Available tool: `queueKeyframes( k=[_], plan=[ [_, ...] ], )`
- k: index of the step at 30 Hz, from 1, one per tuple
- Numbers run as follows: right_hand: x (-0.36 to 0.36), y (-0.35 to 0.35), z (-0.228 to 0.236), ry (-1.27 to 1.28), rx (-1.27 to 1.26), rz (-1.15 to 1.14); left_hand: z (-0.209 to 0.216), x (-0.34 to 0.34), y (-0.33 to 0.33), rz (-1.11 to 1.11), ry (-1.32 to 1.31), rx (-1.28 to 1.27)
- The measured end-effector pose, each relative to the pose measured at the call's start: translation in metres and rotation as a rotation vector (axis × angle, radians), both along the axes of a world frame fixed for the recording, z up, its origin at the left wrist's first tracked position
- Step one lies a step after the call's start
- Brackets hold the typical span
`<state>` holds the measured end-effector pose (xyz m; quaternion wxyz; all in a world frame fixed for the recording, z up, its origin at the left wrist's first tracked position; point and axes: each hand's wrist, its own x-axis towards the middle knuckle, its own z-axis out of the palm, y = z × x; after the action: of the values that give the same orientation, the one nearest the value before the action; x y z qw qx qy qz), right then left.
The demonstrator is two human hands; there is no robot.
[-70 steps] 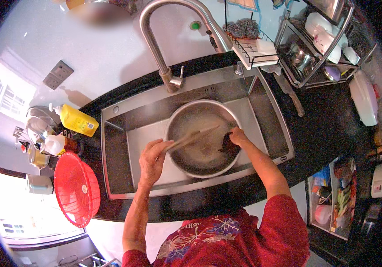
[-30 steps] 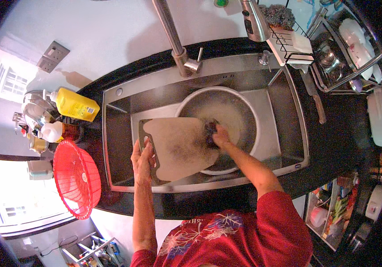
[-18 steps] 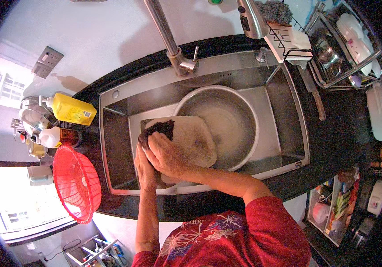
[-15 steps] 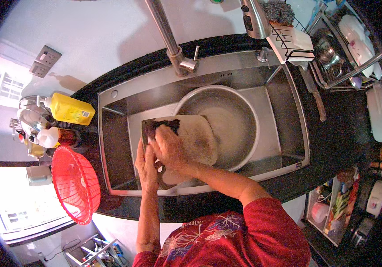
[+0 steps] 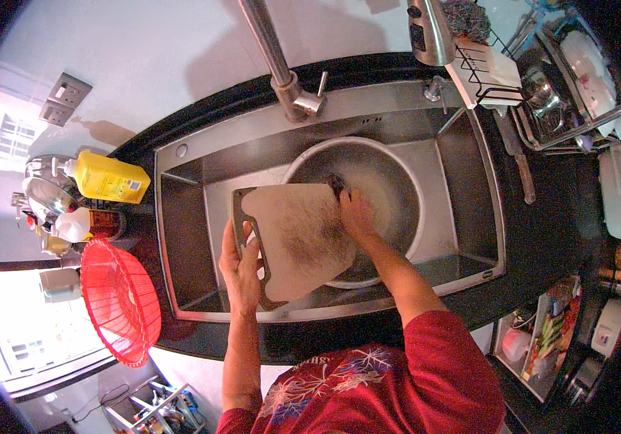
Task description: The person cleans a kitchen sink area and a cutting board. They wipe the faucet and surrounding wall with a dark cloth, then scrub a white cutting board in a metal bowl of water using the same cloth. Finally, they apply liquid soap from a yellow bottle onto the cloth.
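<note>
My left hand [image 5: 239, 271] is closed around the handle end of a light cutting board [image 5: 289, 228] with a dark border and darkened marks across its face. The board is tilted over the sink [image 5: 184, 249], its far-right part above a round metal basin [image 5: 418, 199] of cloudy water. At the board's right edge, my right hand [image 5: 357, 215] is closed on a dark scrubbing cloth [image 5: 335, 181]. Only a bit of the cloth shows beyond the fingers, so its exact kind is hard to make out.
Behind the basin stands a metal faucet [image 5: 297, 100]. To the left are a yellow pump bottle [image 5: 113, 178] and a red plastic basket [image 5: 124, 304]. A knife [image 5: 518, 163] lies on the right counter beside a dish rack [image 5: 578, 130].
My right hand and the dark cloth have moved rightward across the board, from the handle end to its far-right edge. My left hand keeps its hold on the handle.
</note>
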<state>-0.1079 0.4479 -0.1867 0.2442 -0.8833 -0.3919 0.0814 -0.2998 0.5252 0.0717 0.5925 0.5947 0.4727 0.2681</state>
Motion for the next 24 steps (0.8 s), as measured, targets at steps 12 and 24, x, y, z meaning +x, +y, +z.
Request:
queueKeyframes(
  k=[12, 24],
  plan=[
    [-0.065, -0.016, 0.145, 0.243, 0.370, 0.436, -0.007, -0.004, 0.000, 0.036, -0.051, -0.102],
    [-0.081, 0.045, 0.210, 0.028, 0.721, 0.608, -0.013, -0.007, -0.018, 0.003, 0.013, 0.141]
  ],
)
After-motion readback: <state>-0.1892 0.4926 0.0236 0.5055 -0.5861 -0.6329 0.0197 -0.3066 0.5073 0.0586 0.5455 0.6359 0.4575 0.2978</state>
